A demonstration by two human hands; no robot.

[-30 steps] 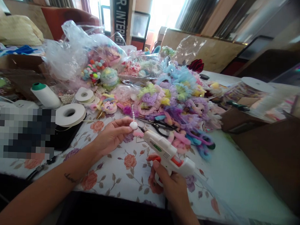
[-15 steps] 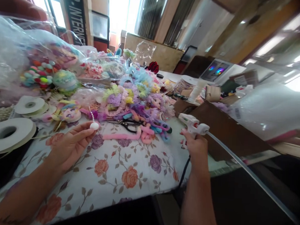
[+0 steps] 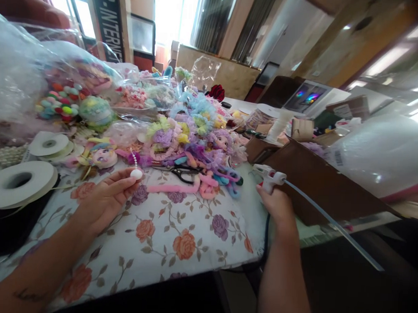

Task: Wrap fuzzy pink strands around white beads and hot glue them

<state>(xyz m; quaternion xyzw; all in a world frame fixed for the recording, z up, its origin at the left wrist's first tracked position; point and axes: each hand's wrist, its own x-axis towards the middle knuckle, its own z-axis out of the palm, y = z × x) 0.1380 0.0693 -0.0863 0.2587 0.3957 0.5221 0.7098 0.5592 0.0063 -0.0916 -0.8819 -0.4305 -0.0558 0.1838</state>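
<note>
Between the thumb and fingers of my left hand (image 3: 112, 196) is a white ball (image 3: 136, 174), with a short string of white beads (image 3: 134, 159) rising from it. My right hand (image 3: 278, 203) is wrapped round the handle of a white hot glue gun (image 3: 272, 177), whose nozzle points left. A long translucent glue stick (image 3: 334, 222) sticks out of its back, and a dark cord hangs below. Behind my left hand lie a doll head (image 3: 104, 156) with pastel hair and black-handled scissors (image 3: 182, 173). Pink fuzzy stems (image 3: 175, 187) are spread in front of the scissors.
Ribbon spools (image 3: 19, 185) stand at the left. Pastel tulle and doll parts (image 3: 196, 123) heap along the back, beside plastic bags (image 3: 18, 74) and colourful pompoms (image 3: 61, 101). A brown cardboard box (image 3: 318, 184) borders the right side. The floral tablecloth (image 3: 188, 225) covers the table.
My right hand has lowered the glue gun slightly and shifted it a little right; the glue stick has swung. My left hand still holds the ball, and the whole view has drifted slightly.
</note>
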